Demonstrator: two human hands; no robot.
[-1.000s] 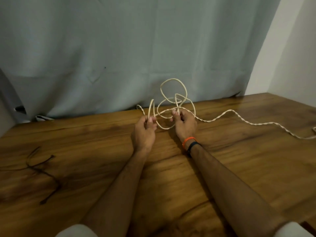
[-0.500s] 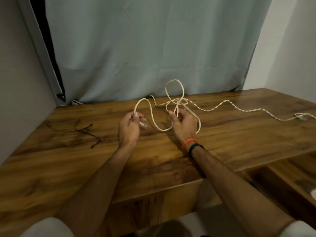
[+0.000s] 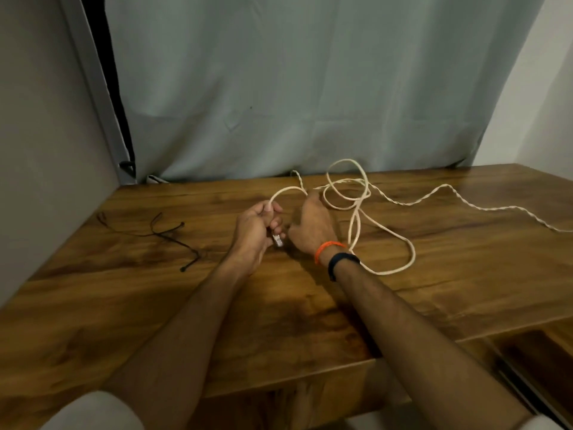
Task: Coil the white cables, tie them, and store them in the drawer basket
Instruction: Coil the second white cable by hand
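My left hand (image 3: 255,226) grips the white cable (image 3: 356,193) near its plug (image 3: 278,241). My right hand (image 3: 310,225) pinches the same cable just beyond. Loose loops lie on the wooden table (image 3: 155,305), tail running far right. Black cord (image 3: 167,235) at left.

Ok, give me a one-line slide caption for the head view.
Left hand grips the white cable near its plug end, right hand holds the loose loops over the wooden table.
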